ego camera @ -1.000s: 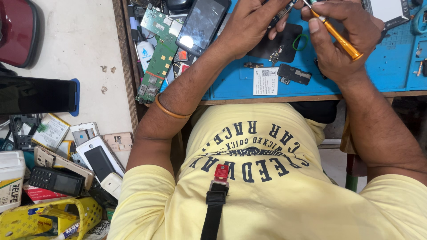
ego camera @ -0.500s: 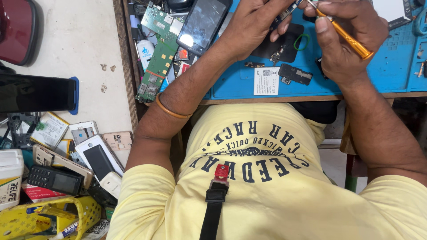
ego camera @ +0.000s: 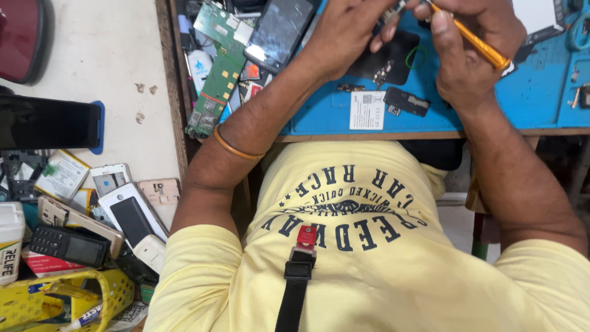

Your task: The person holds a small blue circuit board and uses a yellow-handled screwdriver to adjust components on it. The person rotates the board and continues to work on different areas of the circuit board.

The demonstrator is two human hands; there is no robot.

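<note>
Orange-handled screwdriver point(ego camera: 470, 42), slim, slanted, pinched in right hand point(ego camera: 473, 46) fingers at far edge. Left hand point(ego camera: 344, 37) fingers grip small metal part point(ego camera: 393, 12) above black phone back point(ego camera: 390, 58). Blue surface point(ego camera: 541, 92) open rightward; circuit boards point(ego camera: 215, 80) crowd left.

Blue work mat point(ego camera: 541, 92) laid over a wooden bench edge point(ego camera: 430, 134), upper right. Pale, scuffed tabletop point(ego camera: 117, 55) to the left, set off by a dark wooden strip point(ego camera: 172, 104). Dark red rounded object point(ego camera: 21, 37) at the top left corner. Heap of old phones point(ego camera: 123, 215) and handset shells at lower left, beside a yellow plastic basket point(ego camera: 67, 301). Green circuit boards point(ego camera: 218, 67) piled along the mat's left margin. Even, soft daylight throughout; shadowed floor under the bench at right.
</note>
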